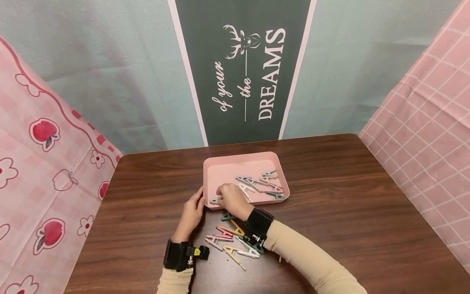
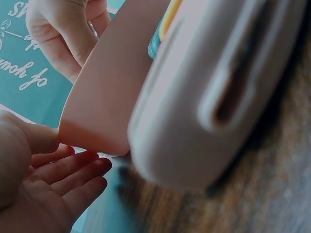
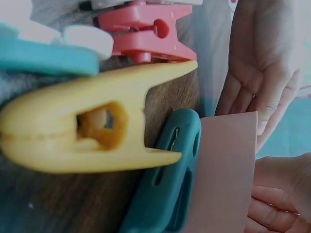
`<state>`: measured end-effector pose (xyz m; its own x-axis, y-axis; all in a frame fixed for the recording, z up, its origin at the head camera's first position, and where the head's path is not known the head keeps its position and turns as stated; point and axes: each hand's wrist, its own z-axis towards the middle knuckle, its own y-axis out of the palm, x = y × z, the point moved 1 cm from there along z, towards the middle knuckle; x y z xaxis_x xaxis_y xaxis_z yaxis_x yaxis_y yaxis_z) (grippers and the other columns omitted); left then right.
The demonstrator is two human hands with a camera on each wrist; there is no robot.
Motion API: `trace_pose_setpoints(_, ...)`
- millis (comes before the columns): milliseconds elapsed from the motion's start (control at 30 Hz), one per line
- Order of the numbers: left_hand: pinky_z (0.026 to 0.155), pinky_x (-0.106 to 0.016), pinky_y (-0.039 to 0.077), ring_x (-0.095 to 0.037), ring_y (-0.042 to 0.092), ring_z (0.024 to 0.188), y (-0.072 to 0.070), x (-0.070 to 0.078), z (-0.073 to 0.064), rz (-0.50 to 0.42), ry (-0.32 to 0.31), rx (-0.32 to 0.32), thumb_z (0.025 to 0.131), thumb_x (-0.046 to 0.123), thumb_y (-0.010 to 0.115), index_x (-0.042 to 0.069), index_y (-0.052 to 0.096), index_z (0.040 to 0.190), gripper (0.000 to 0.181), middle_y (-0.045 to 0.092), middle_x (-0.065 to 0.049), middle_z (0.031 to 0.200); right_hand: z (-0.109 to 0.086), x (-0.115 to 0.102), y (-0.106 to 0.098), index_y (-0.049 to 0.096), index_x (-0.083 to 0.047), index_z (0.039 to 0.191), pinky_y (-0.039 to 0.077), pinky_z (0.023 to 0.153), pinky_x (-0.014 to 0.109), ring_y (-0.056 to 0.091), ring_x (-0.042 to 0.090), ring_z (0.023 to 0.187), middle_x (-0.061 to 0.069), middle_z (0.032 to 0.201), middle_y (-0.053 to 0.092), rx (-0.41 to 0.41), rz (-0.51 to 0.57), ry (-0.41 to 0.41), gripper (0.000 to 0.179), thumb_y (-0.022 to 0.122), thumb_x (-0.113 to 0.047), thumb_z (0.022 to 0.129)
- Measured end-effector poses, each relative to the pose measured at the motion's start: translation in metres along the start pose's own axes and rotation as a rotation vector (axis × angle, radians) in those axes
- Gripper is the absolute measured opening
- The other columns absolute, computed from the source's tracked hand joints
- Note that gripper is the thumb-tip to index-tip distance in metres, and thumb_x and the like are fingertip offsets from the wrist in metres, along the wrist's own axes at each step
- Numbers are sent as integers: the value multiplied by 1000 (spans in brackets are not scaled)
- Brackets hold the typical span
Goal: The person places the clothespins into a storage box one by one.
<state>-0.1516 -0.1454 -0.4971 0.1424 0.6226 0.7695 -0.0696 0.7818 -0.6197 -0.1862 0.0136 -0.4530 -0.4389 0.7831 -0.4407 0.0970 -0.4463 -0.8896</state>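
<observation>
My right hand [image 1: 235, 201] reaches over the front wall of the pink tray [image 1: 224, 167] and pinches a pale grey clothespin [image 1: 214, 201] in the tray's front left corner. In the left wrist view, the tray wall hides the fingertips of that hand. My left hand [image 1: 191, 214] rests against the tray's left front corner. Its fingers [image 2: 82, 177] are extended along the outside, and its thumb touches the wall. More clothespins [image 1: 253, 182], in white, grey, pink and green, lie in the right half of the tray.
In front of the tray, several loose clothespins lie on the brown table [image 1: 330, 183]: a yellow one [image 3: 63, 121], a red one [image 3: 146, 31], a dark green one [image 3: 165, 179] right by the tray wall, and a cream one [image 1: 232, 252]. Printed cloths hang behind and at both sides.
</observation>
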Motion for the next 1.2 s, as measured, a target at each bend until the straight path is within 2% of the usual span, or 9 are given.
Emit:
trace_pose_setpoints(233,109,-54,42,-43,51,129,0,2,1,-18,-19,-5,98,4,49,-8,46,138,42,52,-30,138,-7,5,-4,74,-3,91,58,76,32,71,22,85,9,90,75,20,14,-15,15,72,-3,76)
trace_pose_setpoints(433,109,-53,41,-42,51,130,-1,2,0,-16,-25,-8,99,5,48,-8,46,139,42,51,-30,139,-14,8,-7,74,-2,93,59,78,34,71,24,89,11,93,75,31,43,-35,13,71,-3,80)
trace_pose_setpoints(600,110,-54,41,-43,50,130,0,2,0,-6,-26,-14,99,5,48,-7,46,139,42,51,-30,139,-24,5,-9,73,-2,95,58,83,37,69,25,94,11,97,74,70,37,-86,12,69,-4,83)
trace_pose_setpoints(733,109,-54,42,-43,50,130,0,1,0,0,-21,-14,99,5,48,-7,46,139,42,51,-30,139,-33,2,-11,72,-1,92,57,85,37,68,25,95,10,95,72,133,41,-137,10,68,-5,84)
trace_pose_setpoints(933,108,-53,43,-43,51,129,1,2,0,-2,-16,-7,98,4,48,-8,46,138,41,52,-30,138,-47,-1,-8,71,-7,92,57,80,29,66,17,89,3,90,71,208,-50,-228,9,71,-9,83)
trace_pose_setpoints(1067,108,-54,43,-43,51,128,0,3,-1,-4,-13,-4,98,3,49,-9,47,137,41,52,-30,137,-55,-3,-6,71,-8,90,57,76,26,65,14,86,2,88,70,209,-67,-269,8,72,-11,83)
trace_pose_setpoints(1200,108,-54,42,-43,51,129,0,3,0,-4,-11,-4,98,3,48,-9,46,137,41,52,-30,138,-60,-5,-6,72,-7,91,57,75,26,66,15,86,2,87,70,153,-73,-286,9,71,-13,84)
